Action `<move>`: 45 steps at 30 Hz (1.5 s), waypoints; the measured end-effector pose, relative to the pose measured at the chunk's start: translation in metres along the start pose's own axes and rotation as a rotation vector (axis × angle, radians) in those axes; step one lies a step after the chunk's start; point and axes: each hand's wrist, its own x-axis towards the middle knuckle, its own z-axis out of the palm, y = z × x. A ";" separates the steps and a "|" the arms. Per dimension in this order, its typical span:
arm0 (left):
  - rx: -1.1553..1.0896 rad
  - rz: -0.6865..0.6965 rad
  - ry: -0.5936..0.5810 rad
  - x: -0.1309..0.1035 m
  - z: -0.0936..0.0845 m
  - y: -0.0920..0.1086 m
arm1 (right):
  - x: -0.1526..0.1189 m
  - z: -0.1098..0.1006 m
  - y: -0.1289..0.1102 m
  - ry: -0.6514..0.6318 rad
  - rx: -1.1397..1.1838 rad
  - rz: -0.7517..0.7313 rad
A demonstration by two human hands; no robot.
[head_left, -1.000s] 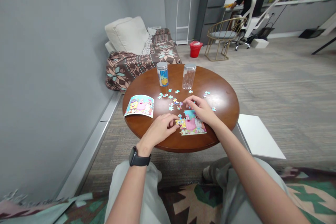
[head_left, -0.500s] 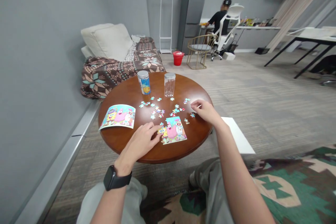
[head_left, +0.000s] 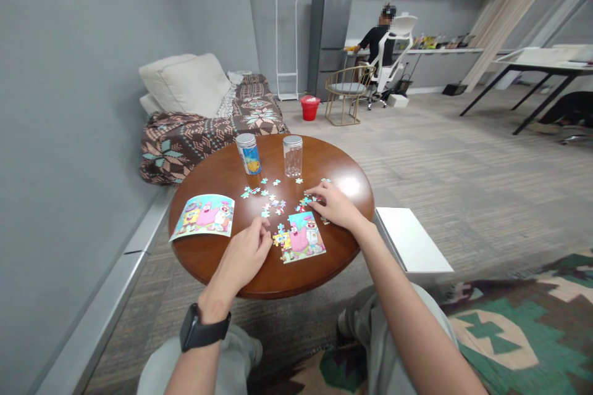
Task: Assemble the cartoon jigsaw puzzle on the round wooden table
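A partly joined cartoon jigsaw puzzle (head_left: 303, 239) lies flat near the front of the round wooden table. Just left of its ragged left edge rests my left hand (head_left: 248, 250), its fingers curled together; whether anything is in them is hidden. My right hand (head_left: 334, 205) reaches over loose puzzle pieces (head_left: 304, 201) above the joined part, thumb and fingers apart, with some pieces partly covered by it. More loose pieces (head_left: 273, 205) are scattered left of there. At the left, a curved picture sheet (head_left: 204, 217) shows the same cartoon figures.
Towards the back of the table (head_left: 213, 271) stand a blue-labelled jar (head_left: 249, 155) and a clear jar (head_left: 293, 157), both with silver lids. A white box (head_left: 412, 239) is beside the table on the right. Farther off, a person (head_left: 377, 40) is at a counter.
My right hand has moved left from the table's right side to the loose pieces. My left hand has drawn back slightly from the puzzle, fingers now curled. The view has shifted slightly.
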 end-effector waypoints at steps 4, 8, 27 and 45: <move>0.069 -0.068 0.016 0.003 0.001 0.007 | 0.003 0.017 -0.008 -0.055 -0.024 -0.056; 0.064 -0.028 0.016 0.002 0.005 0.005 | 0.001 0.019 -0.007 -0.018 0.019 -0.041; 0.047 0.059 0.032 -0.004 0.006 0.002 | 0.002 0.004 -0.003 0.418 0.500 0.333; 0.079 0.070 0.031 -0.003 0.005 0.005 | -0.002 0.004 0.014 0.598 0.734 0.461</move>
